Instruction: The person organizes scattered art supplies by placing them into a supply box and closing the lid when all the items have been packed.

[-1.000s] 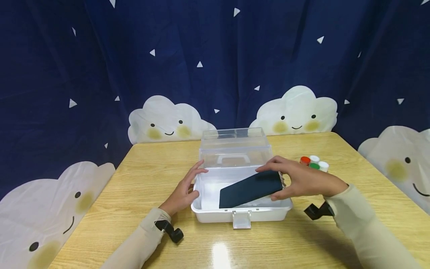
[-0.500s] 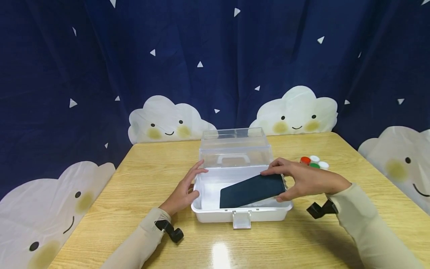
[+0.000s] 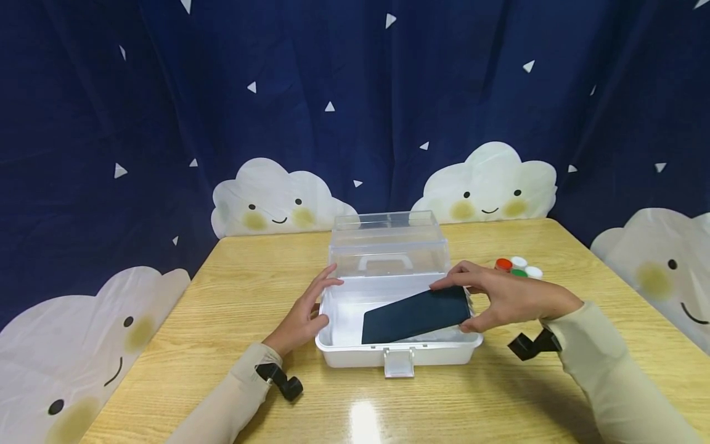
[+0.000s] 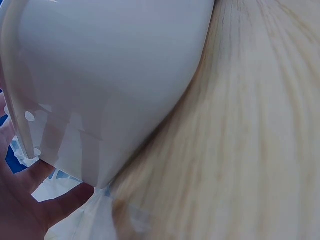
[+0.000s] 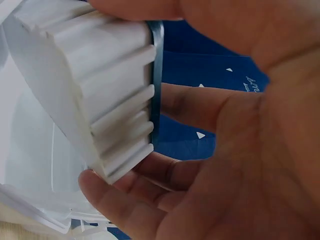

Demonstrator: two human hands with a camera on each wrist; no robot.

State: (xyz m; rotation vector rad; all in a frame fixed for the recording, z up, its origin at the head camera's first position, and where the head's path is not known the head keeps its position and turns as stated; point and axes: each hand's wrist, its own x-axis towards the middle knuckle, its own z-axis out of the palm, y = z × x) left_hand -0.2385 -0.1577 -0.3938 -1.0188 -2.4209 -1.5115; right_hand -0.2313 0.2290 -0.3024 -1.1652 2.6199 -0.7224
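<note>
A white plastic storage box [image 3: 355, 357] stands on the table, its transparent lid [image 3: 388, 246] raised at the back. My left hand [image 3: 302, 311] holds the box's left wall, thumb at the rim; in the left wrist view, fingertips [image 4: 82, 192] touch the wall's far lower corner. My right hand [image 3: 507, 300] grips the right end of a long dark slab [image 3: 416, 314], thumb on its near edge and fingers on its far edge. The slab slants over the box, left end low inside, right end higher. In the right wrist view, it shows a white ridged end [image 5: 117, 95] below its dark top.
Several small bottles with red [image 3: 503, 264], green and white caps stand right of the box, partly behind my right hand. A latch [image 3: 399, 364] hangs on the box's front. A dark blue curtain [image 3: 333, 92] with clouds lies behind the table.
My right hand has shifted slightly right along the dark slab, and the slab's right end has sunk a little. My left hand and the box have stayed put.
</note>
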